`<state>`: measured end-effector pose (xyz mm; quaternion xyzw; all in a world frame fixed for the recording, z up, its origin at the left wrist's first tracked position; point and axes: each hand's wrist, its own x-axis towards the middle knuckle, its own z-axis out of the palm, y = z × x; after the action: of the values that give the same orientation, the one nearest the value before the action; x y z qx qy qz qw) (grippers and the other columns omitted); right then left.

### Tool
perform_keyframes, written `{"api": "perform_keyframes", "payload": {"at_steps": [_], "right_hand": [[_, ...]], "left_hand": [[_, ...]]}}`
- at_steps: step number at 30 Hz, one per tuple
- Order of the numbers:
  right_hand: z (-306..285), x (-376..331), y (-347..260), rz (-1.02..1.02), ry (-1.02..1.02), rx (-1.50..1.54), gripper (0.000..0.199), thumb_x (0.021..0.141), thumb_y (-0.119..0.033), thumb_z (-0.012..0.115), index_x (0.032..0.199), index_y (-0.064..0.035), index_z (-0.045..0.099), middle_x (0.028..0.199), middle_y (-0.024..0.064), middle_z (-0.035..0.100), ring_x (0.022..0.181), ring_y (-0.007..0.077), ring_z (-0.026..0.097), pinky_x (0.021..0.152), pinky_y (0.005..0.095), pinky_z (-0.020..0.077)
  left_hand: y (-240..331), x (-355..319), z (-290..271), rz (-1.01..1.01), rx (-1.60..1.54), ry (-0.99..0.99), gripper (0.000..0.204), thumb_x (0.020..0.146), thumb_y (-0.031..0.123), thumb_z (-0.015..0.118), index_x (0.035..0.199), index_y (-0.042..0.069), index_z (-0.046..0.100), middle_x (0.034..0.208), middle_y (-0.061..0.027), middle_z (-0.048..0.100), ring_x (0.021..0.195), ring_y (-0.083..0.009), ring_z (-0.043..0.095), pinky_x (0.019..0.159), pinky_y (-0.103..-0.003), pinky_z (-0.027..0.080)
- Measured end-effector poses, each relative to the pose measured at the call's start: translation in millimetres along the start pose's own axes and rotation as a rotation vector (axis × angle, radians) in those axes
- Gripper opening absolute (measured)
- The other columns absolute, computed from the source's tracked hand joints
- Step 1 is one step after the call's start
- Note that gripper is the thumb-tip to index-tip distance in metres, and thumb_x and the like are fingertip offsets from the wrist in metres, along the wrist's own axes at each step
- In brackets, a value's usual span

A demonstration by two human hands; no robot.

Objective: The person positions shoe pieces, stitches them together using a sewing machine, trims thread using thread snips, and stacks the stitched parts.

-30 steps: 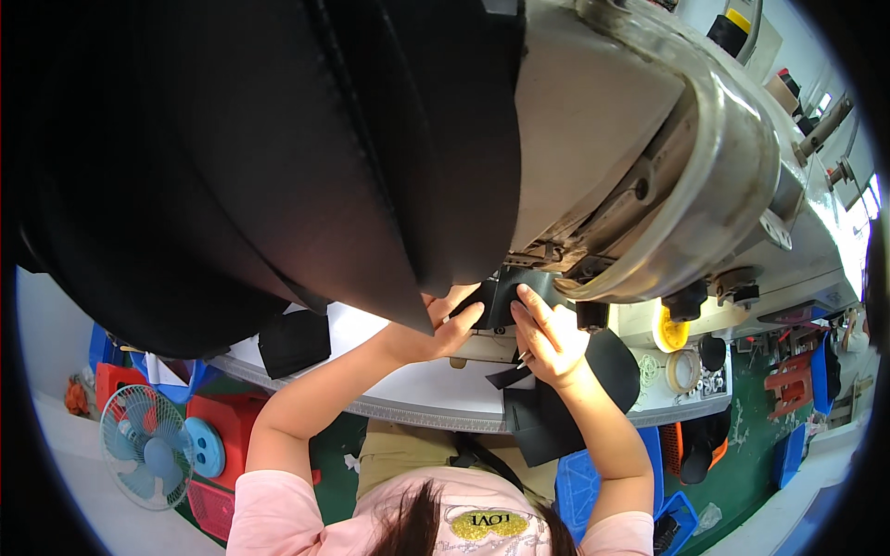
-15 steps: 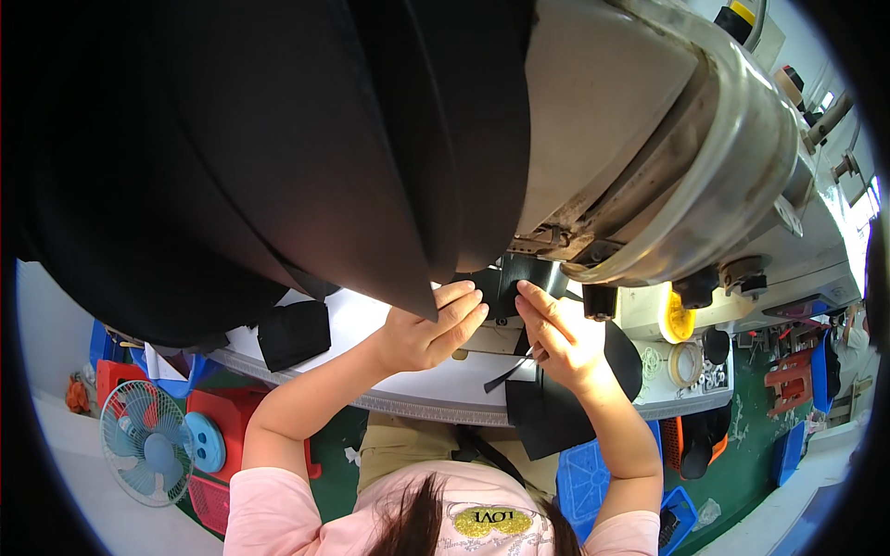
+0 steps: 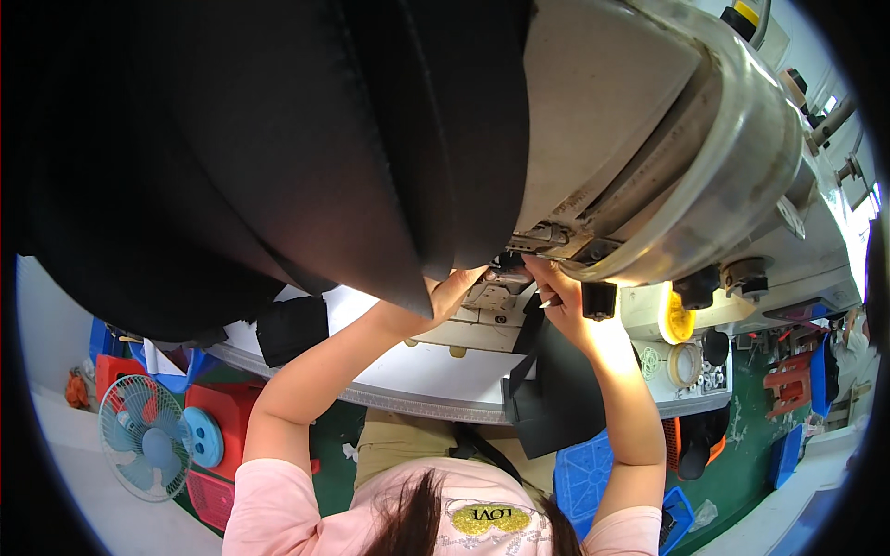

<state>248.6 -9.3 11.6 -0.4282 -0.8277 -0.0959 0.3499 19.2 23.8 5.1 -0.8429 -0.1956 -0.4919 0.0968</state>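
Note:
A large grey sewing machine head [image 3: 649,139] fills the upper right, and a big sheet of black fabric [image 3: 260,157] covers the upper left. My left hand [image 3: 456,285] reaches under the edge of that sheet toward the needle area [image 3: 508,269], with its fingers partly hidden. My right hand [image 3: 567,310] is just right of the needle area, fingers pressed onto a smaller black fabric piece [image 3: 556,394] that hangs over the table's front edge. The two hands are a few centimetres apart.
The white sewing table [image 3: 436,366] carries a black block [image 3: 290,326], a yellow part [image 3: 680,320] and a tape roll [image 3: 686,363]. On the floor stand a blue fan [image 3: 144,435], red stools [image 3: 218,408] and blue crates [image 3: 579,473].
Both hands have moved up and in under the machine head. The small black piece they pinched together now hangs below my right hand, and the black sheet covers more of my left hand.

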Motion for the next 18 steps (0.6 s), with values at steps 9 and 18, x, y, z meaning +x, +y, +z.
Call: {"api": "perform_keyframes", "payload": {"at_steps": [9, 18], "right_hand": [[-21, -13, -40, -0.135, -0.267, 0.256, 0.047, 0.064, -0.003, 0.072, 0.110, -0.0045, 0.064, 0.106, 0.0081, 0.065, 0.071, 0.0253, 0.067, 0.061, 0.0334, 0.0560], [5, -20, -48, -0.093, -0.301, 0.092, 0.042, 0.070, -0.007, 0.071, 0.110, -0.0003, 0.062, 0.086, 0.0091, 0.059, 0.065, 0.0260, 0.063, 0.056, 0.0350, 0.0525]], "left_hand": [[-16, -22, -6, 0.230, 0.227, -0.198, 0.013, 0.073, 0.006, 0.069, 0.086, 0.008, 0.067, 0.108, -0.0099, 0.061, 0.085, -0.0245, 0.064, 0.071, -0.036, 0.052], [-27, -2, -29, 0.470, 0.309, -0.398, 0.040, 0.081, 0.015, 0.065, 0.119, 0.002, 0.058, 0.078, -0.0056, 0.059, 0.072, -0.0195, 0.060, 0.062, -0.034, 0.049]]}}
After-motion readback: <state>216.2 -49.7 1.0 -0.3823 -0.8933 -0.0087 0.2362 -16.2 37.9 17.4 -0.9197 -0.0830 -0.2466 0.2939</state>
